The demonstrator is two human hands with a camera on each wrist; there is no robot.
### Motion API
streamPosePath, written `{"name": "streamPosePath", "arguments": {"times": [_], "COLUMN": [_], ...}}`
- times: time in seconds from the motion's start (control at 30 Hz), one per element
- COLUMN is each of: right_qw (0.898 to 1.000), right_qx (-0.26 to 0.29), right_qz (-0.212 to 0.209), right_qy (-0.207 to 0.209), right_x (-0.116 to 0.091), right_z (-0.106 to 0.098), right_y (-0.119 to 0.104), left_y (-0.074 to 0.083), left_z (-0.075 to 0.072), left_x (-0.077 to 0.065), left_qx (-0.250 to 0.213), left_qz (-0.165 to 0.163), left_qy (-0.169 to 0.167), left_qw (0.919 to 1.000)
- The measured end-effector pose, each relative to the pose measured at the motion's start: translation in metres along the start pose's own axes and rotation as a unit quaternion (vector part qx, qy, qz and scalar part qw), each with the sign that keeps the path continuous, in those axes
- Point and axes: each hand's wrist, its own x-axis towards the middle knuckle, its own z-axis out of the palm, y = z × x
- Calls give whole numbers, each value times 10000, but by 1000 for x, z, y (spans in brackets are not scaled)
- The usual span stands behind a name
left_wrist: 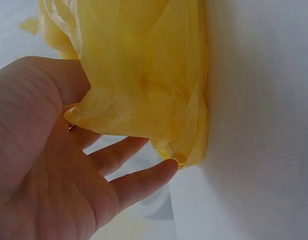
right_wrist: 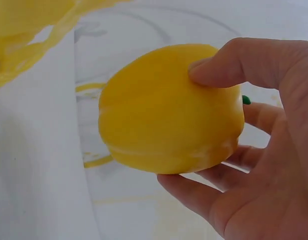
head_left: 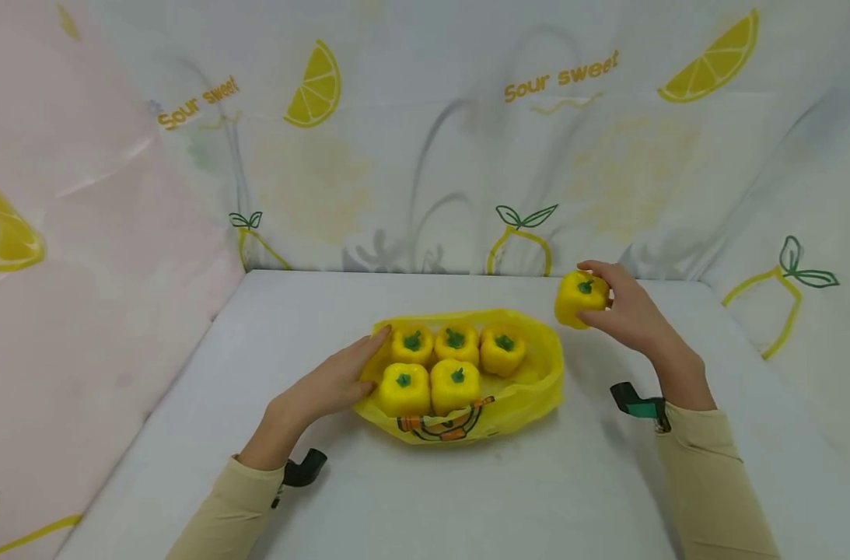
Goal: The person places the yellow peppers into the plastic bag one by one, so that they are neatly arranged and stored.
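Right hand (head_left: 624, 311): holds one yellow pepper (head_left: 580, 298) up in curled fingers (right_wrist: 228, 67), near the table's (head_left: 606, 482) far edge, off to the right of the bag.
Left hand (head_left: 337, 381): fingers straight, flat against the bag's left side.
Bag (head_left: 529, 393): yellow plastic, open, in the middle of the table.
Peppers in the bag (head_left: 456, 343): five, stems up, three behind and two in front.
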Motion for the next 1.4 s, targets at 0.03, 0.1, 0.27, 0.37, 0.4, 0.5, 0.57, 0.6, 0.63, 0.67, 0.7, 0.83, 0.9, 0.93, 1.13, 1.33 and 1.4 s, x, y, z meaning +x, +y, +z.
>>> {"name": "streamPosePath", "arguments": {"times": [0.03,0.1,0.27,0.37,0.4,0.5,0.57,0.6,0.63,0.67,0.7,0.83,0.9,0.93,1.13,1.33,1.4], "right_qw": [9999,9995,9960,9916,9903,9859,9832,9817,9795,9778,9761,9705,9679,9668,9594,9572,9582], "right_qx": [52,170,341,287,285,35,-181,-296,-427,-510,-585,-730,-826,-877,-1274,-1399,-1454], "right_qz": [-85,-252,-826,-1254,-1346,-1625,-1728,-1762,-1815,-1830,-1835,-1737,-1660,-1615,-1339,-1060,-1004], "right_qy": [12,24,-25,-158,-216,-404,-557,-654,-762,-884,-1007,-1504,-1694,-1776,-2129,-2303,-2251], "right_x": [-2,-6,-20,-27,-29,-36,-40,-41,-43,-44,-45,-47,-46,-46,-47,-48,-48], "right_z": [-1,-3,-4,-1,0,6,10,13,16,19,22,36,42,44,52,58,62], "right_y": [-3,-11,-34,-48,-53,-66,-72,-75,-78,-80,-82,-87,-88,-89,-91,-93,-94], "left_y": [0,-1,-2,-3,-3,-3,-3,-3,-3,-3,-3,-3,-4,-4,-4,-4,-4], "left_z": [0,0,-1,0,0,1,1,1,1,1,1,1,1,1,0,0,1], "left_x": [0,-1,-1,0,0,0,0,0,0,0,0,0,0,0,1,2,2], "left_qx": [12,45,92,99,91,94,62,60,55,53,53,64,83,87,99,41,26], "left_qz": [19,47,86,116,120,116,90,83,68,56,47,17,12,4,-2,-28,-24], "left_qy": [4,14,7,23,30,40,24,19,13,16,15,20,21,17,-17,-79,-84], "left_qw": [10000,10000,9999,9999,9999,9999,9999,9999,10000,10000,10000,10000,10000,10000,9999,10000,10000]}}
